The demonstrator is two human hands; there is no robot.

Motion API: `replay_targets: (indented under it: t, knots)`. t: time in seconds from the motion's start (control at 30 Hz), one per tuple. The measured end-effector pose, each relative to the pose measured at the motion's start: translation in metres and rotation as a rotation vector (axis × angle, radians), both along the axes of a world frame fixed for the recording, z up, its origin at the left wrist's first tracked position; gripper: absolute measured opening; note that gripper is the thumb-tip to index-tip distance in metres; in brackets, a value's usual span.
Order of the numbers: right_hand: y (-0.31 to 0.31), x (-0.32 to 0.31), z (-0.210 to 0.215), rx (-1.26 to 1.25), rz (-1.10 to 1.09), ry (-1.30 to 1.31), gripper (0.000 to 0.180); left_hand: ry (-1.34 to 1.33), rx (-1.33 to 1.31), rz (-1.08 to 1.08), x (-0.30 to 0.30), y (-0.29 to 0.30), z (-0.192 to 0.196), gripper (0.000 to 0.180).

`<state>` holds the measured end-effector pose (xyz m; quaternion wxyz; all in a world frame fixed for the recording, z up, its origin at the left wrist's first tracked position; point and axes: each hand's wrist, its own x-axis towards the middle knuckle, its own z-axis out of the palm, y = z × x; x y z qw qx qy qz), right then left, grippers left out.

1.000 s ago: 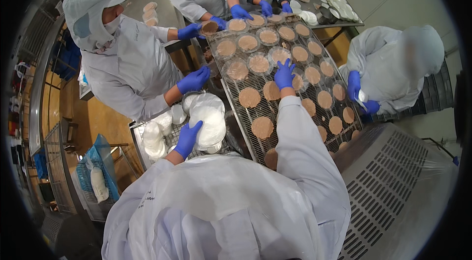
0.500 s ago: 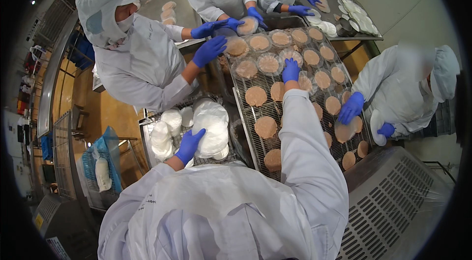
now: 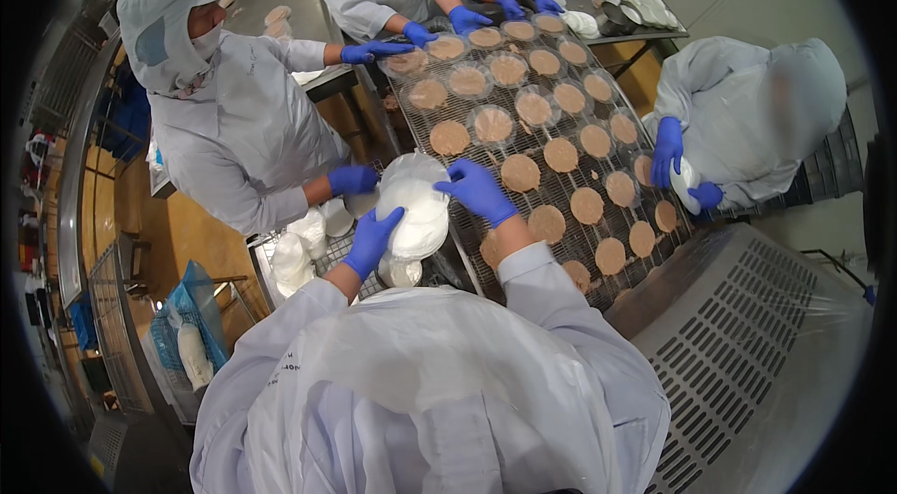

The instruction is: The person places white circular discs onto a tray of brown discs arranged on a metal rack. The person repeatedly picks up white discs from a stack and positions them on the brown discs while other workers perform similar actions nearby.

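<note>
I wear blue gloves and a white coat. My left hand [image 3: 372,240] grips the near side of a stack of clear round lids [image 3: 412,214] held over a small wire tray. My right hand [image 3: 478,191] pinches the stack's top edge from the right. Just to the right runs a wire mesh conveyor [image 3: 598,279] carrying several round brown patties [image 3: 520,172], some at the far end under clear lids.
A co-worker on the left has one blue-gloved hand [image 3: 352,179] near more lid stacks [image 3: 308,232]. Other people work at the conveyor's far end and right side. A slotted metal housing [image 3: 747,344] lies at lower right. A wire cart [image 3: 121,326] stands at left.
My right hand came back off the patties on the conveyor to the lid stack. Both hands now hold the stack, lifted slightly above the tray.
</note>
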<state>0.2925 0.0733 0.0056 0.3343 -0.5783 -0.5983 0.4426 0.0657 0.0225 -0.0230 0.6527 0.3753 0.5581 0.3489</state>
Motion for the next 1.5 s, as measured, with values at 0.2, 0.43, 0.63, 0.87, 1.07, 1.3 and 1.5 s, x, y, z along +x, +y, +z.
replay_targets:
  t: [0.2, 0.43, 0.63, 0.87, 1.07, 1.3, 1.5]
  knots:
    - [0.010, 0.032, -0.024, 0.255, -0.129, -0.042, 0.020, -0.020, 0.070, 0.032, 0.000, -0.001, -0.004, 0.040]
    - [0.077, 0.186, -0.067, 0.236, -0.563, -0.977, 0.020, 0.035, 0.008, 0.072, -0.024, -0.022, 0.023, 0.041]
    - [0.083, 0.126, -0.087, 0.161, -0.148, -0.789, 0.023, -0.023, 0.014, 0.088, -0.014, -0.021, 0.008, 0.041]
    - [0.002, -0.015, 0.004, -0.089, 0.145, -0.152, 0.030, -0.027, -0.011, 0.028, -0.012, -0.012, 0.017, 0.048]
    - [-0.009, 0.027, -0.059, 0.325, -0.091, -0.339, 0.022, 0.165, 0.079, -0.002, -0.007, -0.017, 0.023, 0.048]
    - [0.044, 0.256, -0.117, 0.358, -0.784, -0.327, 0.026, 0.017, 0.032, 0.011, -0.013, -0.019, 0.023, 0.043]
    - [0.046, 0.134, -0.076, 0.004, -0.272, -0.720, 0.026, 0.093, 0.032, 0.050, -0.018, -0.029, 0.018, 0.045]
